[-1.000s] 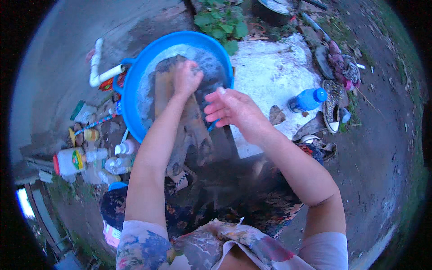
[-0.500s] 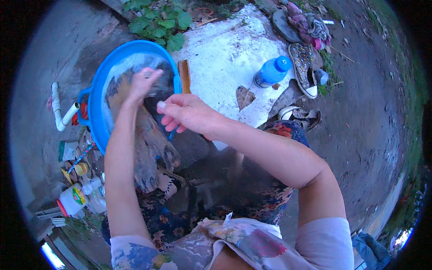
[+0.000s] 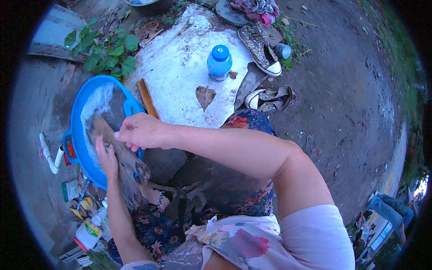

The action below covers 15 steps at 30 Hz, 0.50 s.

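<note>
Since a moment ago the right hand (image 3: 143, 131) has moved left over the blue basin (image 3: 92, 101), closed around something unclear, while the left hand (image 3: 107, 157) lies flat and open on the dark wet cloth (image 3: 128, 168) draped over the basin's rim.

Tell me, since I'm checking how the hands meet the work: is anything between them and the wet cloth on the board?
Nothing visible. The left hand lies flat on the wet cloth on the wooden board; the right hand is right above it, over the blue basin.
</note>
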### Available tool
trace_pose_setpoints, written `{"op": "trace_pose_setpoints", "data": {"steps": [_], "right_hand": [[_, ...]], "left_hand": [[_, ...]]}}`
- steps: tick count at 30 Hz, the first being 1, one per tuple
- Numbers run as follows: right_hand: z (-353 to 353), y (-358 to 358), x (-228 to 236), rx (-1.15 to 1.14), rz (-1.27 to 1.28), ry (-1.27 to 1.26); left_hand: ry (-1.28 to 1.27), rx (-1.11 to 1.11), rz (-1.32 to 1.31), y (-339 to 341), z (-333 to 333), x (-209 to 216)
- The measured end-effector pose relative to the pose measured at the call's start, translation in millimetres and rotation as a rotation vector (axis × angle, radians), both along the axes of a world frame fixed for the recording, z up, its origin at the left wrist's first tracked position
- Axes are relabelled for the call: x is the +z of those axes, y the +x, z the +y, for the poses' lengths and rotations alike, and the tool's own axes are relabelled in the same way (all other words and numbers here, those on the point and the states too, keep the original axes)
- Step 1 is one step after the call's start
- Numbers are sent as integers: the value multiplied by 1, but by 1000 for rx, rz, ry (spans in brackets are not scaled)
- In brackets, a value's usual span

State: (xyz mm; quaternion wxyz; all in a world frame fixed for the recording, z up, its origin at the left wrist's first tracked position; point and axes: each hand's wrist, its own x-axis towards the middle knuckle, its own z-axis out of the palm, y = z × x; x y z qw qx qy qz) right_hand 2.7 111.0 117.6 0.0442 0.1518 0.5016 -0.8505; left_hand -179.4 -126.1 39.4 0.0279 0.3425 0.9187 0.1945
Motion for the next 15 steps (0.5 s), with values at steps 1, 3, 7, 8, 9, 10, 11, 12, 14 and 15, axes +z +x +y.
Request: {"op": "trace_pose_setpoints", "data": {"steps": [1, 3, 7, 8, 9, 10, 11, 12, 14, 15], "right_hand": [[2, 1, 1, -2, 8, 10], [8, 4, 1, -9, 18, 34], [10, 2, 6, 5, 29, 71], [9, 2, 8, 7, 21, 50], [6, 2, 9, 12, 14, 26], [3, 2, 12, 21, 7, 4], [4, 3, 11, 44, -11, 1], [6, 6, 10, 60, -30, 5], [7, 6, 9, 84, -55, 15], [10, 8, 8, 86, -59, 28]], "left_hand": [[4, -27, -106, 9, 2, 4], [26, -70, -202, 22, 10, 10], [-174, -101, 3, -8, -1, -1], [-222, -46, 31, -23, 2, -8], [-201, 27, 36, -33, 8, -13], [-118, 28, 95, -48, 7, -24], [-124, -92, 170, -48, 31, -19], [0, -155, 204, -37, 66, -11], [97, -307, 130, -31, 115, -14], [50, -390, 130, -26, 138, -19]]}}
